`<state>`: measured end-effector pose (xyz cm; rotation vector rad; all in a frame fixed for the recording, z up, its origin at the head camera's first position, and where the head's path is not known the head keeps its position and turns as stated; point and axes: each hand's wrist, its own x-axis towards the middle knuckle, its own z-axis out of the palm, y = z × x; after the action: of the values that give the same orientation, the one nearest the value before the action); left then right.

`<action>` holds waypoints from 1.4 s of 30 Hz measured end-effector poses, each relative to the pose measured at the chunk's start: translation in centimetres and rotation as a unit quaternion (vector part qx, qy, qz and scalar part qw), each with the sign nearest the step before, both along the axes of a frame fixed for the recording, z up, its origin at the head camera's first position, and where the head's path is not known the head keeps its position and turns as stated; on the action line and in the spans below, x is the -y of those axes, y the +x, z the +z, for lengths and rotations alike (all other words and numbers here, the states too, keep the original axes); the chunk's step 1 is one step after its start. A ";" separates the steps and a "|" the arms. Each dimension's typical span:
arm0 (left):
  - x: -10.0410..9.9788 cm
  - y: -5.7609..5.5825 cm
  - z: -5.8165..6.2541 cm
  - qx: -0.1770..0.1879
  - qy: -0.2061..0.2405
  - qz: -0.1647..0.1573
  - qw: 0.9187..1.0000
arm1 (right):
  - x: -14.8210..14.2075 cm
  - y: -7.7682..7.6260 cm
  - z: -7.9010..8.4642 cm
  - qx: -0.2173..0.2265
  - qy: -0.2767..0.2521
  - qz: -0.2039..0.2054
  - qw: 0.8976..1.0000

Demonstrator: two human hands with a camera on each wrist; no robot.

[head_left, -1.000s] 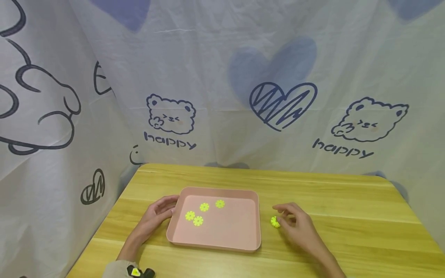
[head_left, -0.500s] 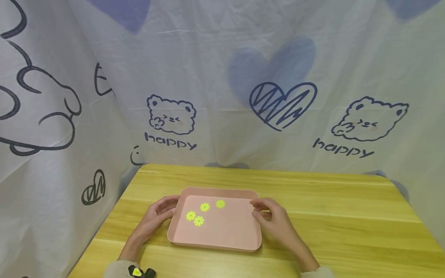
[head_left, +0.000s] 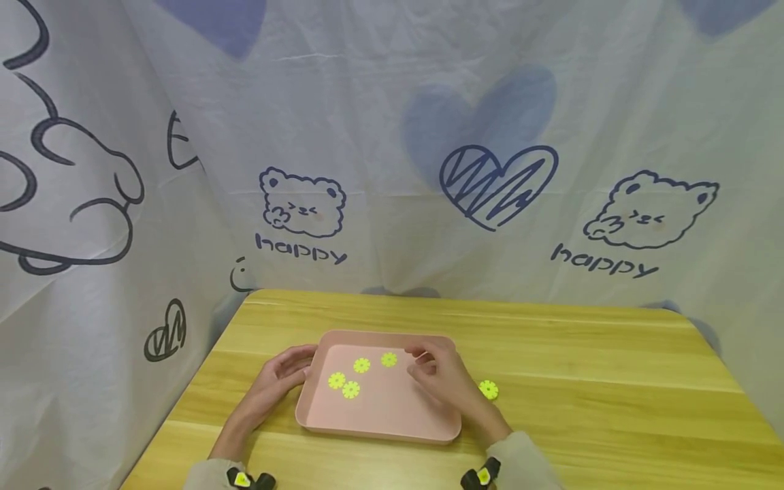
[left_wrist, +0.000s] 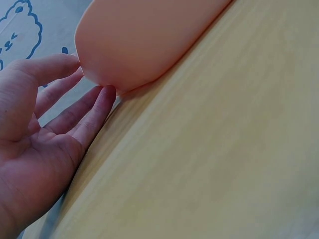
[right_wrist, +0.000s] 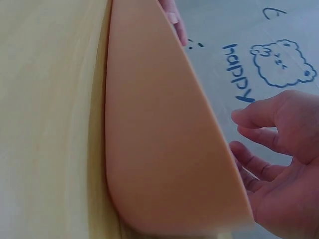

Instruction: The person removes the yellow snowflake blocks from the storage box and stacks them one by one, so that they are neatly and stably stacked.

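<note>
A shallow pink tray (head_left: 382, 418) lies on the wooden table. In it are several yellow flower-shaped discs (head_left: 362, 365), and two of these sit close together at the left. My left hand (head_left: 283, 374) rests against the tray's left side, thumb and fingertips touching its outer wall. Over the right part of the tray hovers my right hand (head_left: 444, 378), its fingers bent downward. I see no yellow between its fingertips, though they partly hide what is behind them. Another yellow flower disc (head_left: 488, 389) lies on the table right of the tray, beside the right wrist.
The light wooden table (head_left: 612, 381) extends to the right and behind the tray. A pale curtain (head_left: 392, 170) printed with hearts and bears hangs along the back and left. Both sleeves carry dark wrist-worn devices (head_left: 480, 474) near the table's front.
My right hand has moved left from beside the loose yellow disc to above the tray, uncovering that disc. The left hand, the tray and the discs in it look the same.
</note>
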<state>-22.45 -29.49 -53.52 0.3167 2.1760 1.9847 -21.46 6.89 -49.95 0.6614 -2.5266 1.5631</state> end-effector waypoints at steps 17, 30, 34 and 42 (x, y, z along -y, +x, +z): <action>0.0 0.0 0.1 0.011 0.003 0.002 1.000 | 3.6 -2.1 -1.5 -0.008 0.089 -0.015 0.996; 0.0 -0.1 -0.1 -0.002 -0.002 0.006 1.000 | 4.4 -2.4 -2.2 0.019 0.141 -0.027 0.990; -0.1 -0.1 -0.1 0.005 0.000 0.011 1.000 | 4.3 -2.3 -2.3 0.023 0.149 -0.020 0.988; 0.0 -0.1 -0.1 -0.001 0.000 0.004 1.000 | 3.9 -1.7 -1.6 0.044 0.115 0.005 0.992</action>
<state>-22.53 -29.48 -53.58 0.3107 2.1827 1.9891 -23.21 3.00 -51.54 0.6441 -2.8006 1.3429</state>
